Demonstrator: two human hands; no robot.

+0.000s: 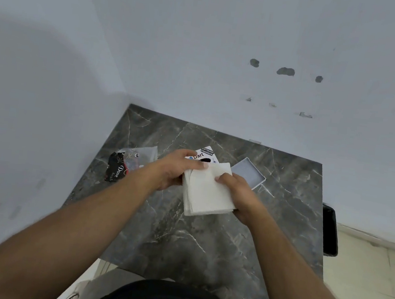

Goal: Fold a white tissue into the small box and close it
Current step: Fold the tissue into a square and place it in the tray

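white tissue (207,192), folded into a thick layered square, sits between both hands above the dark marble table (179,242). the left hand (176,169) grips its upper left edge, thumb laid along the top corner, while the right hand (238,195) is closed on the right side, fingers curled over the sheet and palm underneath. the step in hand looks like folding: the square appears wider than the container it must enter, so at least one more fold seems due. just beyond the right hand an open small box (248,173) lies on the table, pale and shallow, empty as far as can be seen; whether this is the tray or its lid cannot be told. next the person would need to crease the tissue smaller, then carry it to that box and press it flat. behind the tissue lies a printed card (207,154), and to the left a dark sachet (116,168) with a clear packet (140,153).
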